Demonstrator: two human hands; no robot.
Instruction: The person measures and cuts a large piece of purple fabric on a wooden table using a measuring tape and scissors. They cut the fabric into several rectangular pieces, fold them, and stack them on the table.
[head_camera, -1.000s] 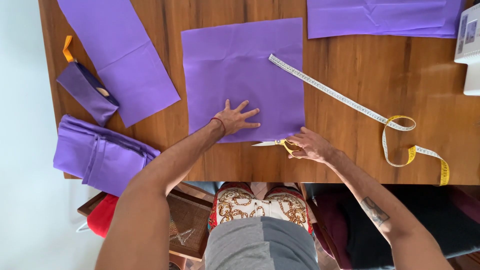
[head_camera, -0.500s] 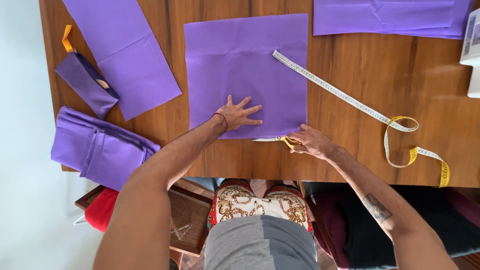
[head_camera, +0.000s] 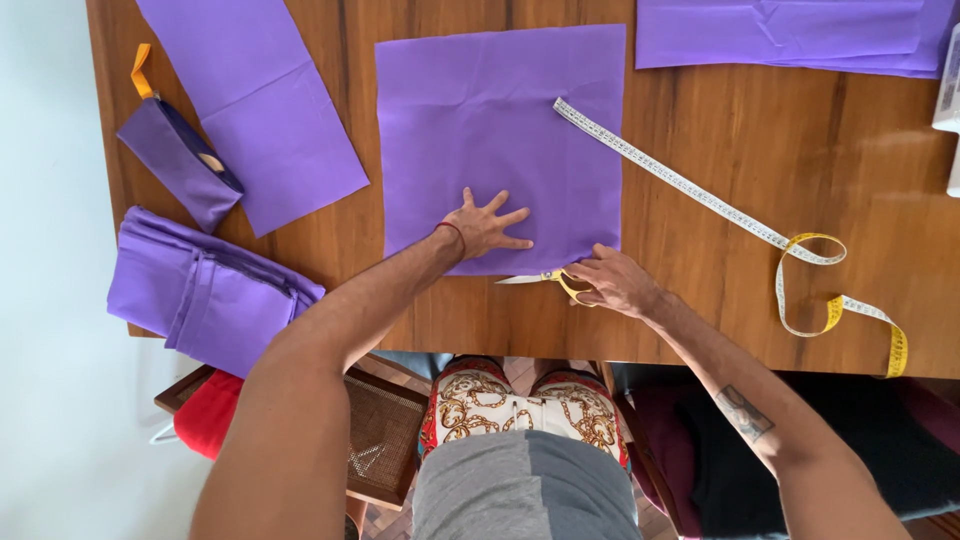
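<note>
A square purple fabric sheet (head_camera: 500, 120) lies flat on the wooden table (head_camera: 760, 130). My left hand (head_camera: 487, 226) presses on its near part, fingers spread, a red cord at the wrist. My right hand (head_camera: 615, 282) grips yellow-handled scissors (head_camera: 545, 279) at the sheet's near edge, blades pointing left along that edge. A white and yellow measuring tape (head_camera: 700, 195) runs from the sheet's right edge toward the table's right front.
A long purple strip (head_camera: 255, 100) and a small purple pouch with an orange loop (head_camera: 180, 160) lie at the left. Folded purple cloth (head_camera: 200, 290) overhangs the near left corner. More purple fabric (head_camera: 790, 35) lies far right, beside a white object (head_camera: 948, 90).
The view has drifted slightly. My right hand and the scissors stay at the sheet's near edge, and my left hand stays pressed on the fabric.
</note>
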